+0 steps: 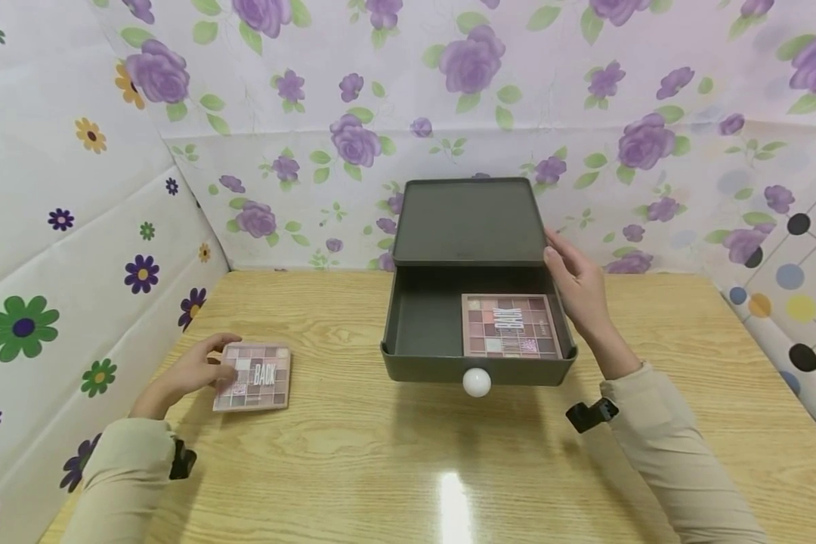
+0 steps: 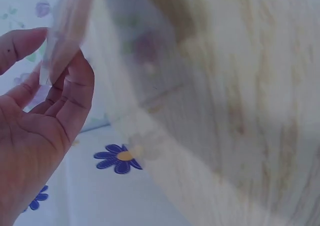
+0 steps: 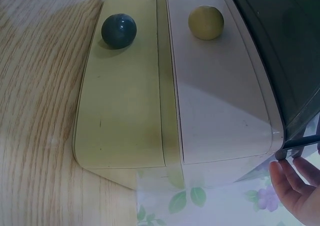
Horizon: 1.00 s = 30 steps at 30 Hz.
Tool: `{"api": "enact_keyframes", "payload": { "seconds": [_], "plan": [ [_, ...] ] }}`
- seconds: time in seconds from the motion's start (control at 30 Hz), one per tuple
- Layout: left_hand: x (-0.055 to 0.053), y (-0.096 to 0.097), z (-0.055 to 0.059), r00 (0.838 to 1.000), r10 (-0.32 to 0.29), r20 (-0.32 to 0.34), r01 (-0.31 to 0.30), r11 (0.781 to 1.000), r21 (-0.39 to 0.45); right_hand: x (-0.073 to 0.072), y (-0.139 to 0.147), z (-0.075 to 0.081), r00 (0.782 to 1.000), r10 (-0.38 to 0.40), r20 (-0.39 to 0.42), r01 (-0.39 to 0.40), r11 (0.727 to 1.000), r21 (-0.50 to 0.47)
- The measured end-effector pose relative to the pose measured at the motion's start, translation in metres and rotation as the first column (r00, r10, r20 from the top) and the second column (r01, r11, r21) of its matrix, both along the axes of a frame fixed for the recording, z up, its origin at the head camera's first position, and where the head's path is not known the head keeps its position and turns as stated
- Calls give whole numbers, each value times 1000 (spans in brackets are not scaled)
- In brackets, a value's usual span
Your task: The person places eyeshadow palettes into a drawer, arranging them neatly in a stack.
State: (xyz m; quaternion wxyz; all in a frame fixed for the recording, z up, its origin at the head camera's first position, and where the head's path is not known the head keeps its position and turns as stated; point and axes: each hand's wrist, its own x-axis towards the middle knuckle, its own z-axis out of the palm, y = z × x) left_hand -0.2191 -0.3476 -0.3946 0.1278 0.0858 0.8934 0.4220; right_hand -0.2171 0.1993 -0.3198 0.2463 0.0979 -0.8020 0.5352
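While left hand [image 1: 193,369] is pinching palette [image 1: 272,385] left of box [image 1: 469,219], right hand [image 1: 580,291] is touching box. Its straightish fingers are probably steadying.

- A light wood-grain table [image 1: 340,446] filled the foreground, streaked by white glare [image 1: 454,502].
- Behind it, a white back cloth [image 1: 408,83] showed purple roses.
- The left cloth [image 1: 61,159] bore colourful daisies; the right cloth [image 1: 792,317], dots.

Pink palette [image 1: 261,378] (white BACK on top) well left of an open dark drawer [image 1: 428,313], similar palette [image 1: 510,329] inside.
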Motion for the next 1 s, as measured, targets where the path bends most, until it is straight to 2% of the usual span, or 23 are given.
{"api": "enact_keyframes", "payload": {
  "seconds": [0.23, 0.77, 1.0],
  "plan": [
    [2, 11, 11, 1000, -16, -20, 17, 1000, 9, -1, -1, -1, 1000, 4, 3, -4, 1000, -16],
    [6, 41, 34, 987, -35, -156, 29, 999, -42, 0, -1, 0, 1000, 1, -27, -2, 1000, -15],
    [6, 56, 45, 970, -5, -244, -1, 1000, -27, 0, -1, 0, 1000, -4, -29, 3, 1000, -20]
  ]
}}
